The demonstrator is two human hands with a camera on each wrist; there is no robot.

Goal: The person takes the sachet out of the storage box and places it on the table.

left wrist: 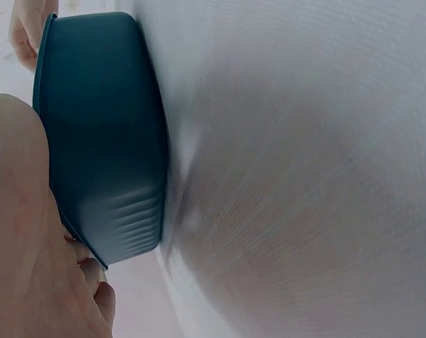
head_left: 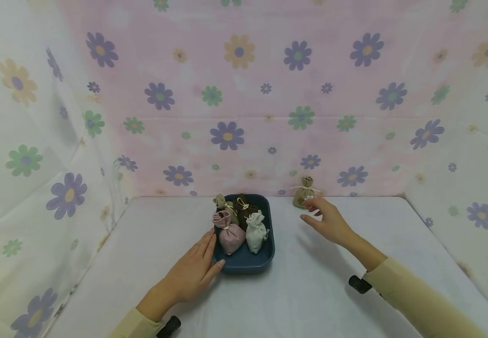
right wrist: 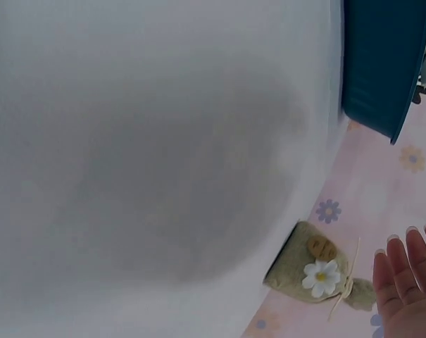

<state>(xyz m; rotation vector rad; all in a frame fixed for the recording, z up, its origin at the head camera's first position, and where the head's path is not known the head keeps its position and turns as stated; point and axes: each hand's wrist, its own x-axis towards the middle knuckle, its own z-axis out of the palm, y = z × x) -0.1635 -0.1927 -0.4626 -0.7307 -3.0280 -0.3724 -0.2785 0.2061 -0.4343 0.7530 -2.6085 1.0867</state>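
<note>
A dark blue rectangular tub (head_left: 244, 268) stands on the table. Inside it are a pink drawstring pouch (head_left: 232, 239), a white pouch (head_left: 255, 237), a dark brown pouch (head_left: 247, 216) and a tan one (head_left: 220, 202), partly hidden. My left hand (head_left: 190, 272) rests along the tub's left side, fingers extended and thumb at the near corner. To the right of the tub, a burlap drawstring pouch (head_left: 301, 197) stands upright near the back wall; the right wrist view shows a white flower (right wrist: 321, 279) on its front. My right hand (head_left: 330, 223) reaches toward it, fingers loosely bent and holding nothing.
A white cloth covers the table (head_left: 163, 225). Flower-printed fabric (head_left: 244, 103) rises behind it and along both sides. Black straps with small dark devices (head_left: 360, 284) sit at the wrists.
</note>
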